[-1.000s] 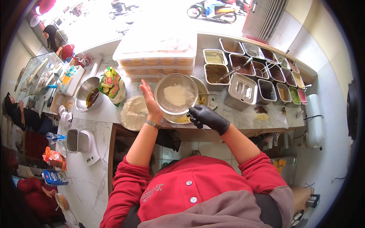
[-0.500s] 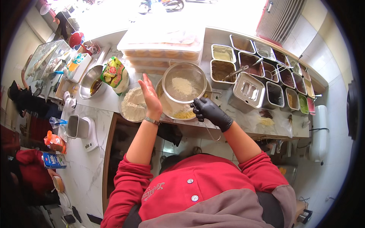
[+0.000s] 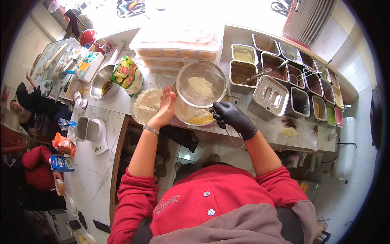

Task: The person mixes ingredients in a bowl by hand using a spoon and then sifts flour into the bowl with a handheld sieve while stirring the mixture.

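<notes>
By tiled wall (image 3: 362,160), marbled counter (image 3: 94,179) below sieve (image 3: 217,83)

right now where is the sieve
In the head view, the sieve is above centre, in the right hand, over a bowl and right of the left hand.

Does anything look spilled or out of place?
One thing: a small pale yellow heap lies in front of the steel containers, not in one, so it may be spilled. Clear plastic lies there; whether it holds the heap, I can't tell.
</notes>
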Demonstrator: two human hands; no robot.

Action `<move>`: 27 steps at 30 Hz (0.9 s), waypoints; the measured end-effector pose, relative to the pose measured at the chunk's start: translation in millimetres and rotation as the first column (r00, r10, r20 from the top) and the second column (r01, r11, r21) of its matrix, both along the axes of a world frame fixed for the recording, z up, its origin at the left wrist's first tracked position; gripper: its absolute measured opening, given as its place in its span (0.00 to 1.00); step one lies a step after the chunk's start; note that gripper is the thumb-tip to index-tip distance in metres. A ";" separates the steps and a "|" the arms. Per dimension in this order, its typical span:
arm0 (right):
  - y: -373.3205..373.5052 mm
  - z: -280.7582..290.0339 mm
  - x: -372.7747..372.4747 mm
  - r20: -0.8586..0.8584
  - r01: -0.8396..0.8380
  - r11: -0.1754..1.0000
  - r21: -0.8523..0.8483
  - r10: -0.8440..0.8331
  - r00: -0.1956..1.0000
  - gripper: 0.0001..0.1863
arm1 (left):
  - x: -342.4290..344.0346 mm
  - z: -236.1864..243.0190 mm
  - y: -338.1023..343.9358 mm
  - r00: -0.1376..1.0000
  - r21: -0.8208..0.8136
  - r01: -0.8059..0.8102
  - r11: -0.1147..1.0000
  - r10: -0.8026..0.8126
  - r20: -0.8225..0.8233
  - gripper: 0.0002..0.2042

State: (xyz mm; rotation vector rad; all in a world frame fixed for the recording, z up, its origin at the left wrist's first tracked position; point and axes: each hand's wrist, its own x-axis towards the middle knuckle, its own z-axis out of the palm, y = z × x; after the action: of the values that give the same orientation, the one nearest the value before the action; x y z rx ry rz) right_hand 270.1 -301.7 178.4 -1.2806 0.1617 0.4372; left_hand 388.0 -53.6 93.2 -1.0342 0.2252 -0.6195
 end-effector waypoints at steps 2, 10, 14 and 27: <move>-4.6 -2.0 1.8 -0.017 0.028 1.000 -0.005 -0.028 0.999 0.17 | -17.4 31.6 -20.7 0.574 -0.794 -0.579 0.185 -0.599 -0.558 0.41; -9.0 -8.5 8.6 -0.033 0.026 0.999 0.032 -0.025 0.999 0.17 | -78.8 82.1 -28.9 0.168 -0.154 -0.980 -0.122 -0.928 -0.333 0.39; -11.7 -6.4 10.5 -0.045 0.029 0.999 0.040 -0.027 0.999 0.17 | -66.9 97.7 -39.3 0.350 0.305 -0.908 -0.287 -0.921 0.174 0.43; -1.7 -6.6 12.8 0.034 0.037 0.996 -0.080 -0.034 0.999 0.15 | -0.5 67.6 -77.0 0.714 0.419 -0.664 -0.620 -0.357 0.603 0.44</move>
State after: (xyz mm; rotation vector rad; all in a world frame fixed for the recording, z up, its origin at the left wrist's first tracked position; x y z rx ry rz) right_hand 282.9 -303.4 171.8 -1.3611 0.1756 0.3821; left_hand 387.4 -130.5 160.8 1.3233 -0.1505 0.1086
